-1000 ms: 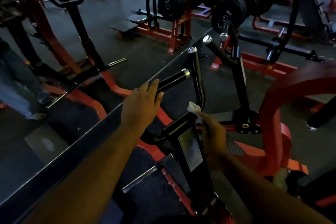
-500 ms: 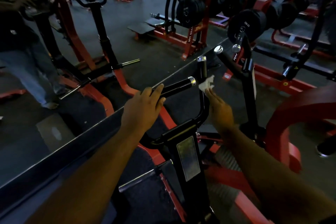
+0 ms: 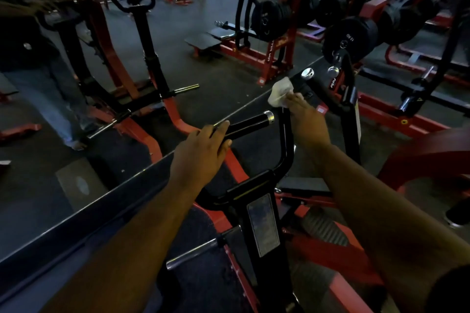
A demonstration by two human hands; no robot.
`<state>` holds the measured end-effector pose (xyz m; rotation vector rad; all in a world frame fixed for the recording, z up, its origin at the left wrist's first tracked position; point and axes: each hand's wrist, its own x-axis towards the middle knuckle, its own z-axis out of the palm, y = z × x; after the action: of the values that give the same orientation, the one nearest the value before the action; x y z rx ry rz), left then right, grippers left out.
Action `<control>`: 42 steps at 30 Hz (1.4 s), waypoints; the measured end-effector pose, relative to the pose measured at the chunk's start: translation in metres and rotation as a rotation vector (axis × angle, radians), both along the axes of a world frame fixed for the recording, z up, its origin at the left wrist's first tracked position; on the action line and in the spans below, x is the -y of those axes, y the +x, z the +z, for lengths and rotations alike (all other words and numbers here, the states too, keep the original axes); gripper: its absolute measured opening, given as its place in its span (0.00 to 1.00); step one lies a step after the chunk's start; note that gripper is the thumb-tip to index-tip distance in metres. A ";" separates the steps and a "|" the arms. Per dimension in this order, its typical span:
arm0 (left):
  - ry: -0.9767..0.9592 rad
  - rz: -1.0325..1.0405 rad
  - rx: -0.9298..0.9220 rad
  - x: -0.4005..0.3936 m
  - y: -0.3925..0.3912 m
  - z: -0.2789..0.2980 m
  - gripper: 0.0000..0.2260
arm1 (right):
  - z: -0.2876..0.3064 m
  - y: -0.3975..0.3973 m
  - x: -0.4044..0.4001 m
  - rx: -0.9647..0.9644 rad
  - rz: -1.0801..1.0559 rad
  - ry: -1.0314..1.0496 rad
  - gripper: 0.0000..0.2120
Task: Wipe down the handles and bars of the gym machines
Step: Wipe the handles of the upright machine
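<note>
Two bare hands work at the black tubular U-shaped handlebar (image 3: 286, 150) of a black-and-red gym machine. The left hand (image 3: 201, 152) curls its fingers over the handlebar's black side grip with a chrome end cap (image 3: 250, 123), thumb tucked beneath it. The right hand (image 3: 306, 119) reaches to the top of the handlebar's upright branch and pinches a small crumpled white cloth (image 3: 279, 91) in its fingertips, the cloth bunched over that branch's upper end; whether it presses on the metal there cannot be told. Below the handlebar, its black square post (image 3: 264, 231) carries a pale rectangular label plate (image 3: 260, 223), and a short chrome peg (image 3: 190, 254) juts out left of the post. Beyond the handlebar's top stands a second black handle with chrome caps (image 3: 307, 73), and behind that a stack of black round weight plates (image 3: 348, 38) on a red frame. Far to the left of the handlebar, across the dark rubber floor (image 3: 223, 91), stands a person in blue jeans (image 3: 48, 99).
</note>
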<state>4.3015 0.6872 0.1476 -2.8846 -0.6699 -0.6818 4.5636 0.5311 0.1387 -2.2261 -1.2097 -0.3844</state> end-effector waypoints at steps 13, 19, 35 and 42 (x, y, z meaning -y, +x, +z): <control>-0.092 -0.095 0.019 -0.006 -0.001 -0.001 0.22 | -0.026 -0.096 0.029 -0.151 -0.185 0.333 0.18; -0.129 -0.248 0.034 -0.025 -0.040 -0.022 0.30 | 0.007 -0.144 -0.047 -0.209 -0.283 0.296 0.18; -0.225 -0.443 -0.019 -0.069 -0.120 -0.045 0.34 | -0.057 -0.320 -0.052 -0.203 0.049 0.348 0.20; -0.071 -0.499 -0.141 -0.055 -0.122 -0.060 0.32 | -0.071 -0.333 -0.012 -0.316 -0.153 0.152 0.18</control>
<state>4.1798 0.7426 0.0877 -3.1499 0.0538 -0.4949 4.2306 0.5430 0.0677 -2.1535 -0.8215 -0.1675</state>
